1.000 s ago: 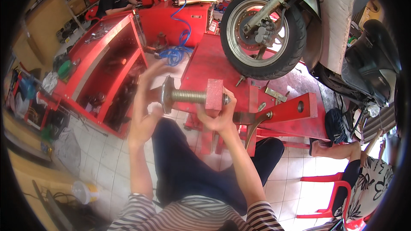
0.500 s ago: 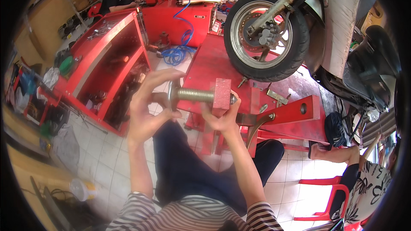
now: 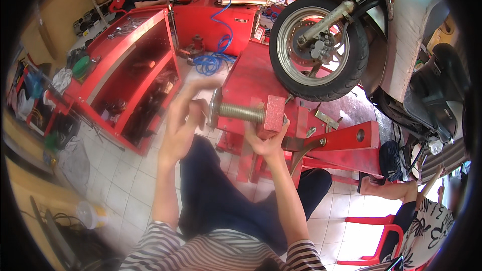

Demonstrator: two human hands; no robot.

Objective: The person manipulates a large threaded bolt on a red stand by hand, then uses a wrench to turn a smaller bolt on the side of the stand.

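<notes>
A threaded metal screw (image 3: 241, 112) lies roughly level in front of me. A round metal disc (image 3: 215, 109) caps its left end, and its right end enters a square red metal block (image 3: 274, 114). My right hand (image 3: 267, 143) grips the block from below and around its right side. Beside the disc is my left hand (image 3: 178, 123), slightly blurred, its fingers apart and partly stretched out. Whether a fingertip touches the disc I cannot tell.
Ahead is a red lift platform (image 3: 251, 78) with a motorcycle's front wheel (image 3: 319, 47) over it. A red slotted arm (image 3: 346, 138) juts near my right hand. A red cabinet (image 3: 133, 78) and coiled blue hose (image 3: 213, 62) lie left. Another person (image 3: 427, 226) is at right.
My left hand's fingers have come off their hold around the disc and spread. The screw and block have shifted slightly right and down in view, still in my right hand.
</notes>
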